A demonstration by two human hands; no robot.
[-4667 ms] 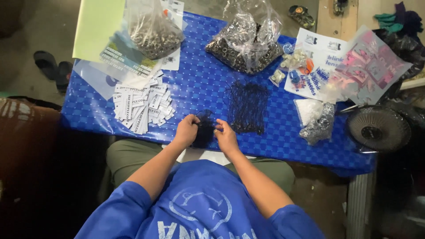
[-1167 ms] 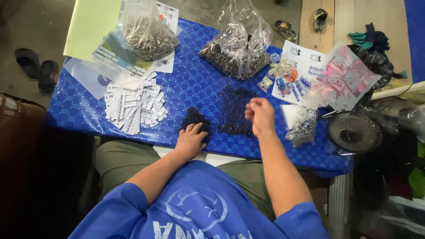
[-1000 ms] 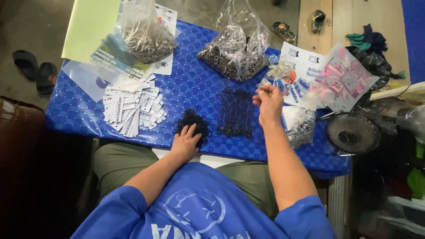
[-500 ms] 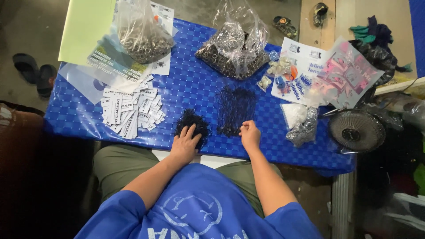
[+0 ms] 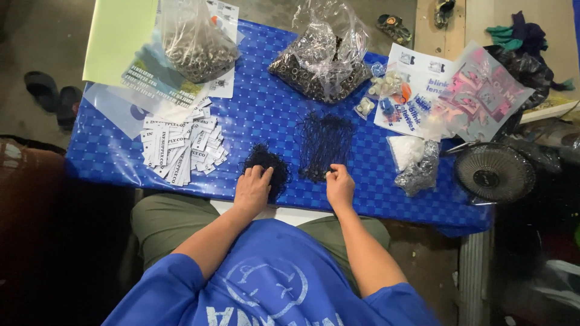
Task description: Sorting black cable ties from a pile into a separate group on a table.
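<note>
From my seat at the near edge of the worktop (image 5: 254,115), which is covered in blue checked cloth, my left hand (image 5: 252,188) rests fingers-spread on a small tangled clump of black strings (image 5: 266,169). The clump sits just beyond my fingertips, toward the far edge, with the palm pressing its near side. I have no closed grip on it; the hand lies flat and open on top.

My right hand (image 5: 340,187) is just to the right, fingers curled in, thumb and forefinger pinched at the near end of a larger laid-out bundle of black strings (image 5: 325,145). That bundle runs with its long axis from the near edge toward the far edge, so it extends straight away from my right hand. The right hand is clearly the nearer one to it; the left is nearer to the clump.

I cannot tell whether the pinch holds a single string or several, since the strands are too fine and dark to separate. The clump's near part is hidden under my left fingers.

A stack of white printed labels (image 5: 181,148) lies toward the left edge, well apart from both hands, and two clear bags of small metal rings (image 5: 320,66) sit near the far edge.
</note>
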